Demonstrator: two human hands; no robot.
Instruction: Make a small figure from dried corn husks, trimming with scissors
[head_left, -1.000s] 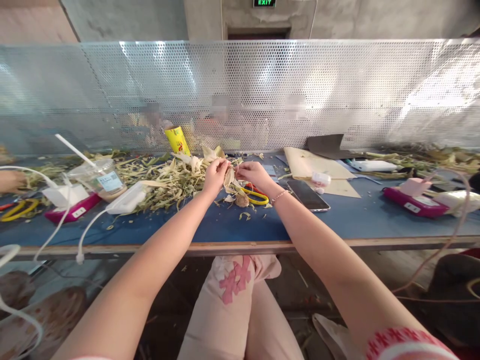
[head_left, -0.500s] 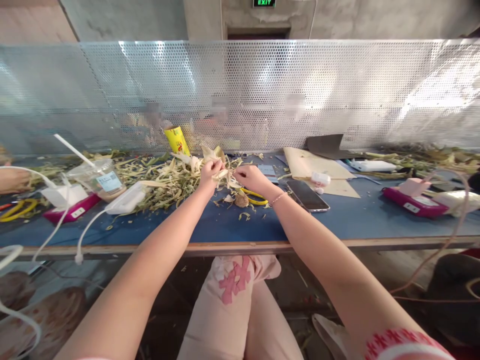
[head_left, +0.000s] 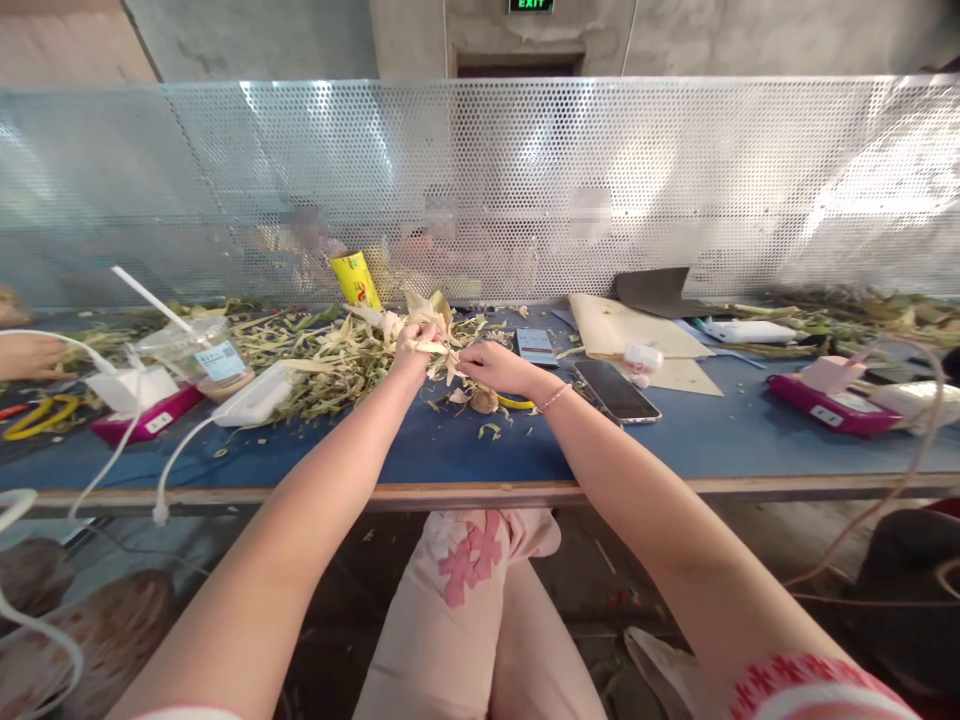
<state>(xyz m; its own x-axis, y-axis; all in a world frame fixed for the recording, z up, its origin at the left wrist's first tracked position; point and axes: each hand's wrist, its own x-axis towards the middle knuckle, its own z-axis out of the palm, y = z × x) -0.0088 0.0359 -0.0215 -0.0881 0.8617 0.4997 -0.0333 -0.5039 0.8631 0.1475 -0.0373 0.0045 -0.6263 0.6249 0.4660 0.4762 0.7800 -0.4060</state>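
Observation:
My left hand (head_left: 414, 352) is closed around a bunch of pale dried leaves (head_left: 426, 306), which fan out above the fingers. Pressed close on its right, my right hand (head_left: 487, 364) pinches at the lower end of the bunch; what lies between its fingertips is too small to make out. Behind and left of my hands spreads a heap of dried leaves and stalks (head_left: 330, 365). Just below the right hand sit a round brown lump (head_left: 484, 400) and part of a yellow handle (head_left: 516, 403), partly covered by the hand.
A phone (head_left: 616, 390) lies right of my wrist, near brown paper (head_left: 611, 325). Leftward stand a plastic cup (head_left: 217, 345), a white power bank (head_left: 256, 395) and a magenta socket block (head_left: 142, 425). A yellow can (head_left: 355, 280) leans before the perforated screen (head_left: 525, 180). Another person's hand (head_left: 30, 357) shows far left.
My right hand has moved left to the bunch, uncovering more of the small card behind it and covering more of the yellow handle. The left hand has turned slightly, holding the leaves.

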